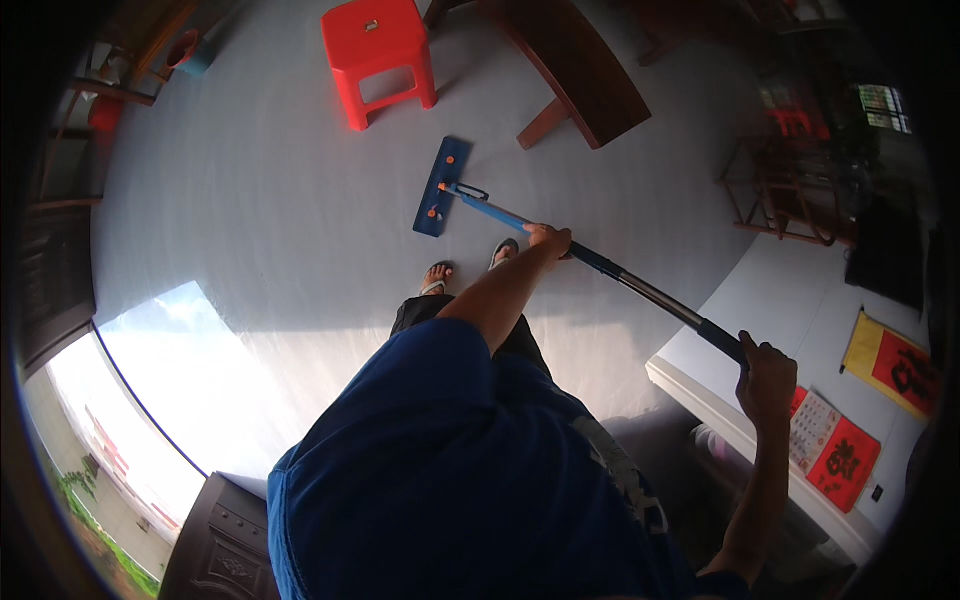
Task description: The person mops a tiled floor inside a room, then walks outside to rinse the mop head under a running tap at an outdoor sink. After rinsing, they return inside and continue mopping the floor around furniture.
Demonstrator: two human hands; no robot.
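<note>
A flat mop with a blue rectangular head (442, 187) lies on the grey floor just ahead of my feet. Its long handle (660, 298), blue low down and metal and dark higher up, slants to the right. My left hand (551, 241) grips the lower part of the handle, near the blue section. Around the dark grip at the handle's top end my right hand (765, 379) is closed. The underside of the mop head is hidden.
A red plastic stool (375, 56) and a dark wooden bench (574, 75) stand beyond the mop head. At right are a white ledge (667, 375) with red hangings and a wooden chair (787, 195). An open doorway lies lower left, beside a carved dark door (232, 547).
</note>
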